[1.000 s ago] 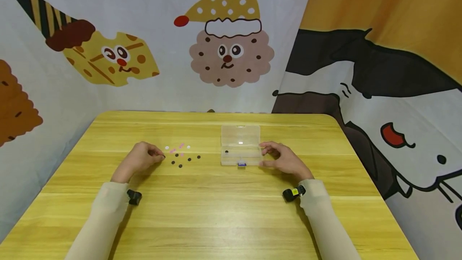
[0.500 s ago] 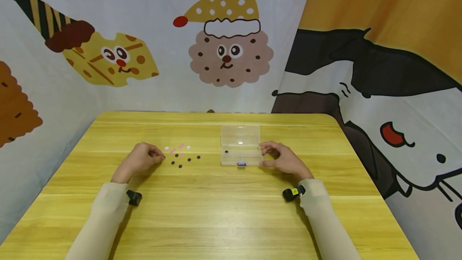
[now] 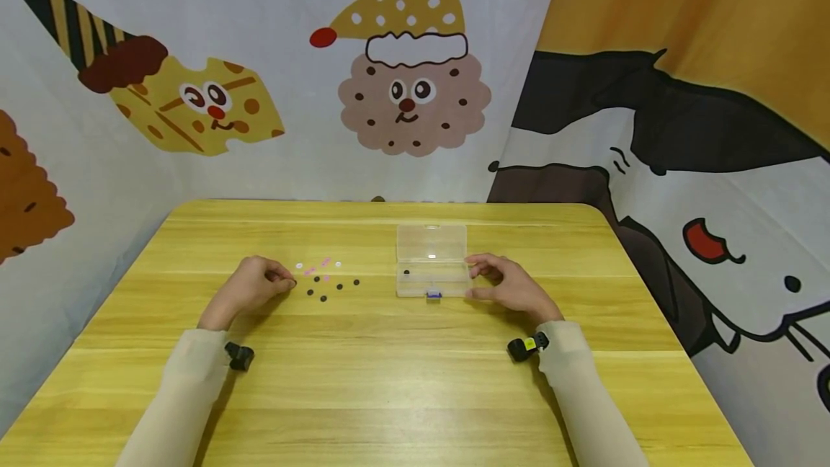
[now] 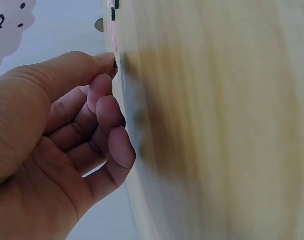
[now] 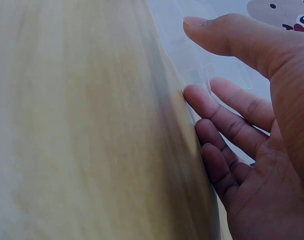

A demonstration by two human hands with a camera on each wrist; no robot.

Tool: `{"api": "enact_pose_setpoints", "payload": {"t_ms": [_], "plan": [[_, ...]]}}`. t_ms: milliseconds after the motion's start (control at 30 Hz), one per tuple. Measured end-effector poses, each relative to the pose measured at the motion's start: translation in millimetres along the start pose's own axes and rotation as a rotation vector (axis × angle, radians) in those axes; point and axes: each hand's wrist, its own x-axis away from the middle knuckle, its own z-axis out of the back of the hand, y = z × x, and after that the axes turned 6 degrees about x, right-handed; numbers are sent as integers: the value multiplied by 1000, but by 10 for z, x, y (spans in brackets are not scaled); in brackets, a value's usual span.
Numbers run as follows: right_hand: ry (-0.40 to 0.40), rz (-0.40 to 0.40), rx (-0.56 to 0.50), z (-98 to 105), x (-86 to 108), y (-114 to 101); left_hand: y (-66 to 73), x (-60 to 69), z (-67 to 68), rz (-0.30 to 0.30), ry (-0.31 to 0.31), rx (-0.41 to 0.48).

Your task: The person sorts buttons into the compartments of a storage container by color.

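At the left of the head view, my left hand (image 3: 253, 283) pinches a small black disc (image 4: 115, 64) between thumb and forefinger, low over the table. Its other fingers are loosely bent. Just right of it lie several more black discs (image 3: 323, 298), white round pieces (image 3: 299, 265) and pink pieces (image 3: 326, 261). A clear plastic box (image 3: 415, 287) stands right of them with its lid (image 3: 431, 242) raised. One black disc (image 3: 406, 272) is inside. My right hand (image 3: 509, 283) holds the box's right side, thumb near the front corner and fingers toward the back.
Everything rests on a yellow wood-grain table (image 3: 376, 380). A blue latch (image 3: 434, 296) is on the box's front edge. A cartoon-printed cloth (image 3: 259, 179) hangs close behind the table and continues along the sides.
Only a very slight shift of the whole view shows. Both hands keep their places, the left still with the black disc and the right at the box.
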Motion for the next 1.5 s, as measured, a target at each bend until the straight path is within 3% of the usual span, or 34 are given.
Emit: {"api": "enact_pose_setpoints", "payload": {"t_ms": [567,1500], "plan": [[-4,0,5,-6,3,-24,46,34,-1,-18,24,23],[2,13,-13,0,1,-24,369,-112,-137,-181,110,75]]}}
